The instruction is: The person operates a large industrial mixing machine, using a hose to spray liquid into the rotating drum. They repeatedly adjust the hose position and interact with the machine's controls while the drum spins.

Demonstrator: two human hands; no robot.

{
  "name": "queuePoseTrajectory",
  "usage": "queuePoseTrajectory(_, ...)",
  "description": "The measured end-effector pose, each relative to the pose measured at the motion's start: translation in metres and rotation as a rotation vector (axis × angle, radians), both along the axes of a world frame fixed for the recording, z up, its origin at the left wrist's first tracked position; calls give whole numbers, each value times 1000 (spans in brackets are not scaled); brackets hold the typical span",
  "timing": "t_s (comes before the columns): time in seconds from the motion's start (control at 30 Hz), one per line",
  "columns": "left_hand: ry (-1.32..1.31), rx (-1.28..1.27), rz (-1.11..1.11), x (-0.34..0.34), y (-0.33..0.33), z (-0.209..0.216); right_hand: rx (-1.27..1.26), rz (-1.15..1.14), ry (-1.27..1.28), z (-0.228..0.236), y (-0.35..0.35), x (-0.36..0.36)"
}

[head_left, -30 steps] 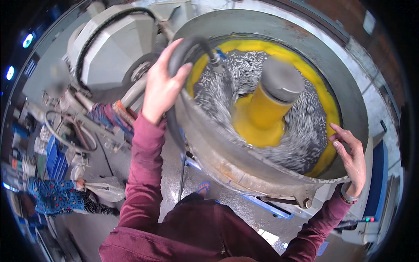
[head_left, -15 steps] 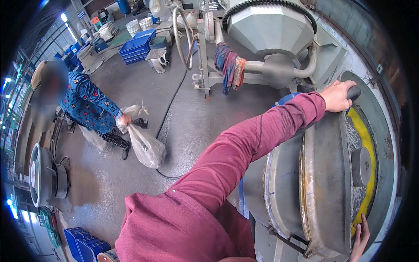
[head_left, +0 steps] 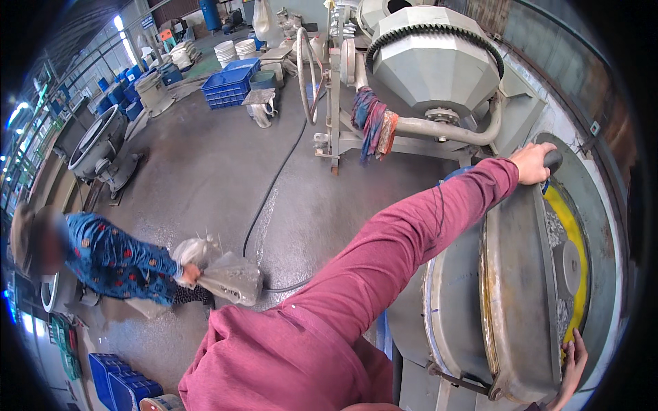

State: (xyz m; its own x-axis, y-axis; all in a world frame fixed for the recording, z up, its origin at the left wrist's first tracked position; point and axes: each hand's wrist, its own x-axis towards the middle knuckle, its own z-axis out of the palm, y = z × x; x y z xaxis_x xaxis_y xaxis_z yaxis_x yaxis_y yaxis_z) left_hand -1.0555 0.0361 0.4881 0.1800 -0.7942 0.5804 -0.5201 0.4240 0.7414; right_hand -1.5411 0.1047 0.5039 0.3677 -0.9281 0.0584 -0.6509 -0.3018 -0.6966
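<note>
A large round grey metal machine (head_left: 517,294) stands on the right. Inside its bowl are a yellow lining (head_left: 570,226), many small grey pieces (head_left: 552,233) and a grey round hub (head_left: 571,267). My left hand (head_left: 531,163) reaches across to the bowl's far end, its fingers closed around a black handle (head_left: 553,161). At the bowl's near end, my right hand (head_left: 574,359) has its fingers extended against the yellow lining's edge, holding nothing visible; its palm is partly hidden behind the metal rim.
A person in a blue patterned top (head_left: 116,257) carries a pale plastic bag (head_left: 229,277) on the left. Beyond stand a faceted mixing drum (head_left: 432,58) and blue crates (head_left: 229,82). A black hose (head_left: 271,195) crosses the wet floor (head_left: 205,157).
The view has shifted. The other person has moved nearer with the bag, toward the picture's lower left. My left hand keeps hold of the handle; less of the hub shows.
</note>
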Motion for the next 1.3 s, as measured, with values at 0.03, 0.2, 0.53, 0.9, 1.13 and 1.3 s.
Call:
queuePoseTrajectory(0.03,1,5,-1,0,1,0,1,-1,-12,-1,-2,-2)
queuePoseTrajectory(0.2,14,-18,-24,2,4,1,47,60,59,0,-11,-11)
queuePoseTrajectory(0.53,-17,-74,-47,3,6,-1,27,-13,127,5,-6,11)
queuePoseTrajectory(0.9,-56,-123,-106,10,5,0,-243,-385,-324,10,36,32)
queuePoseTrajectory(1.13,-44,-161,-122,8,6,5,-149,-545,-347,23,38,42)
queuePoseTrajectory(1.3,-17,-178,-145,10,3,3,-228,-579,-419,22,38,43)
